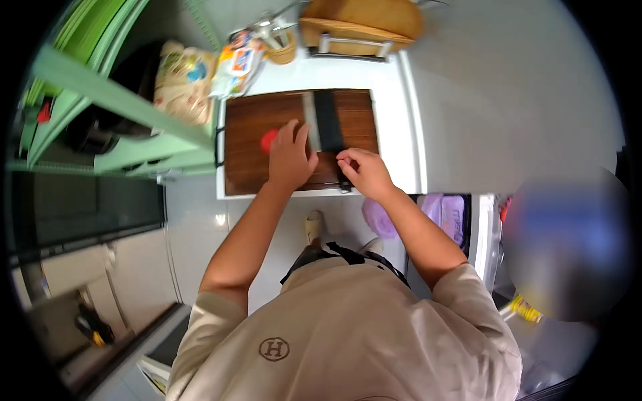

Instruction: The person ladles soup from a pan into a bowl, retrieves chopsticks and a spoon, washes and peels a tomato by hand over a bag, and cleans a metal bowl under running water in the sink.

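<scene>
On a white worktop lies a dark brown wooden board (261,110). A wide black strap-like band (328,120) crosses it, with a pale grey strip (311,110) alongside. My left hand (293,157) rests over the board, fingers stretched out and apart, close to the grey strip. Just left of those fingers is a small round red thing (269,141), partly covered by the hand. My right hand (366,174) is at the band's near end, thumb and fingers pinched together. What lies between them, if anything, is too small to make out.
A green shelf frame (127,97) stands at left, with a printed bag (184,83) on it. Behind the board are a white-and-orange packet (239,63), a small basket (281,50) and a wooden rack (361,23). Purple packages (445,217) sit below the worktop.
</scene>
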`<state>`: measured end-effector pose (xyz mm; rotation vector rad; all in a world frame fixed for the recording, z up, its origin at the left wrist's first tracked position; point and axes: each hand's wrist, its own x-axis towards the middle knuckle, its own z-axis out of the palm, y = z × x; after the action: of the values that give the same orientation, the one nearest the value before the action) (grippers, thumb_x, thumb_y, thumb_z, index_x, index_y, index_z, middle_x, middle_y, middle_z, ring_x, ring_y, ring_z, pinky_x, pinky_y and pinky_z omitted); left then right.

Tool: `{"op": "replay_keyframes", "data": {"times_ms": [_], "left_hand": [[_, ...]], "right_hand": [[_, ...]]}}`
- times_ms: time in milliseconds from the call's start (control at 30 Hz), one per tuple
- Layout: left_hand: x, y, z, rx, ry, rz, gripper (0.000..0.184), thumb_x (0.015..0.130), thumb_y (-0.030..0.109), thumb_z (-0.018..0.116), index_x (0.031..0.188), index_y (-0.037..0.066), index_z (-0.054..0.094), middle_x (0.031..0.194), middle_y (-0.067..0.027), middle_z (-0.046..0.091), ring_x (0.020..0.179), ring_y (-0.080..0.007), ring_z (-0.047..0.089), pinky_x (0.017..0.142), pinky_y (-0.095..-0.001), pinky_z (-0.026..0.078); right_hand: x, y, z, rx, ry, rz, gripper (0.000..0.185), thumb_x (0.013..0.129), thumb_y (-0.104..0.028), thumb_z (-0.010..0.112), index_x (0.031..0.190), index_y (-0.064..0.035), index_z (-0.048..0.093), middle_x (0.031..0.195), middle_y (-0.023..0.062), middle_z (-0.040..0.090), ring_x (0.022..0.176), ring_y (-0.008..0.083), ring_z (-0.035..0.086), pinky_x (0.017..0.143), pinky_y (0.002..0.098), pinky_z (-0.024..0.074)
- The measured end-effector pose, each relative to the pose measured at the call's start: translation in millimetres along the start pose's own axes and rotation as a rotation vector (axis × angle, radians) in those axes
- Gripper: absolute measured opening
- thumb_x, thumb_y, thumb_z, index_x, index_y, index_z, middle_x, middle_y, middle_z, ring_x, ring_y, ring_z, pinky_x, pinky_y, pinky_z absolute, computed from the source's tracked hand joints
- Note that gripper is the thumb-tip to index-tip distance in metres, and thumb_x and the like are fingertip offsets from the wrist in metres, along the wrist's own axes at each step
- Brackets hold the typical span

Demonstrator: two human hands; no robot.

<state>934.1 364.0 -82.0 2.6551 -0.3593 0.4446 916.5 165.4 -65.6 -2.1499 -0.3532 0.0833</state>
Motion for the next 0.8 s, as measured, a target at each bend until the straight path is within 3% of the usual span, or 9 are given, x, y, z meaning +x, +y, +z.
{"op": "replay_keyframes", "data": {"times_ms": [100, 200, 333, 500, 600, 633, 800], "left_hand": [[8.3, 72.7, 1.8, -0.317, -0.171, 0.140, 0.039, 0.076, 0.016, 0.064, 0.112, 0.007, 0.054, 0.106, -0.0141, 0.059, 0.100, -0.0325, 0.056, 0.082, -0.0411, 0.046], [7.7, 148.5, 26.4, -0.461, -0.448, 0.289, 0.038, 0.077, 0.016, 0.063, 0.113, 0.007, 0.054, 0.105, -0.0140, 0.059, 0.097, -0.0318, 0.057, 0.080, -0.0403, 0.047], [-7.9, 241.7, 79.0, -0.546, -0.525, 0.568, 0.039, 0.079, 0.016, 0.062, 0.115, 0.006, 0.053, 0.105, -0.0133, 0.060, 0.097, -0.0305, 0.058, 0.082, -0.0392, 0.047], [-26.3, 358.9, 112.7, -0.616, -0.648, 0.783, 0.040, 0.079, 0.016, 0.062, 0.116, 0.005, 0.053, 0.105, -0.0161, 0.059, 0.098, -0.0321, 0.058, 0.083, -0.0388, 0.047], [-29.9, 415.7, 137.1, -0.586, -0.649, 0.796, 0.040, 0.079, 0.016, 0.062, 0.116, 0.005, 0.053, 0.104, -0.0168, 0.059, 0.096, -0.0330, 0.058, 0.083, -0.0396, 0.047], [-29.7, 430.6, 151.4, -0.548, -0.678, 0.771, 0.042, 0.079, 0.016, 0.062, 0.118, 0.005, 0.052, 0.108, -0.0184, 0.059, 0.099, -0.0342, 0.058, 0.085, -0.0398, 0.047], [-32.9, 500.2, 209.6, -0.405, -0.673, 0.649, 0.043, 0.079, 0.013, 0.058, 0.119, 0.000, 0.051, 0.115, -0.0202, 0.057, 0.104, -0.0362, 0.056, 0.088, -0.0416, 0.047]], "right_hand": [[-34.0, 11.6, -38.2, 0.017, 0.147, 0.052, 0.011, 0.080, -0.012, 0.064, 0.090, -0.0059, 0.064, 0.075, 0.0091, 0.062, 0.063, 0.0228, 0.059, 0.059, 0.0317, 0.0477], [-90.0, 29.4, -86.6, 0.008, 0.290, 0.184, 0.013, 0.081, -0.014, 0.064, 0.091, -0.0063, 0.065, 0.074, 0.0080, 0.063, 0.061, 0.0198, 0.059, 0.058, 0.0305, 0.0472], [-186.5, 46.8, -148.3, 0.020, 0.561, 0.411, 0.016, 0.081, -0.015, 0.064, 0.094, -0.0060, 0.065, 0.075, 0.0070, 0.064, 0.060, 0.0166, 0.057, 0.058, 0.0285, 0.0464], [-294.6, 75.5, -205.7, 0.008, 0.816, 0.548, 0.015, 0.081, -0.013, 0.065, 0.094, -0.0051, 0.065, 0.075, 0.0075, 0.064, 0.061, 0.0156, 0.058, 0.060, 0.0284, 0.0474], [-338.6, 108.1, -241.4, 0.075, 0.867, 0.638, 0.016, 0.081, -0.012, 0.066, 0.095, -0.0051, 0.066, 0.075, 0.0076, 0.064, 0.062, 0.0160, 0.058, 0.061, 0.0284, 0.0478], [-351.2, 123.1, -255.1, -0.078, 0.881, 0.570, 0.018, 0.080, -0.014, 0.066, 0.096, -0.0051, 0.066, 0.077, 0.0077, 0.064, 0.064, 0.0163, 0.059, 0.063, 0.0280, 0.0482], [-401.6, 201.9, -329.9, -0.210, 0.881, 0.573, 0.022, 0.078, -0.017, 0.066, 0.098, -0.0070, 0.066, 0.089, 0.0117, 0.064, 0.073, 0.0238, 0.062, 0.070, 0.0338, 0.0502]]}}
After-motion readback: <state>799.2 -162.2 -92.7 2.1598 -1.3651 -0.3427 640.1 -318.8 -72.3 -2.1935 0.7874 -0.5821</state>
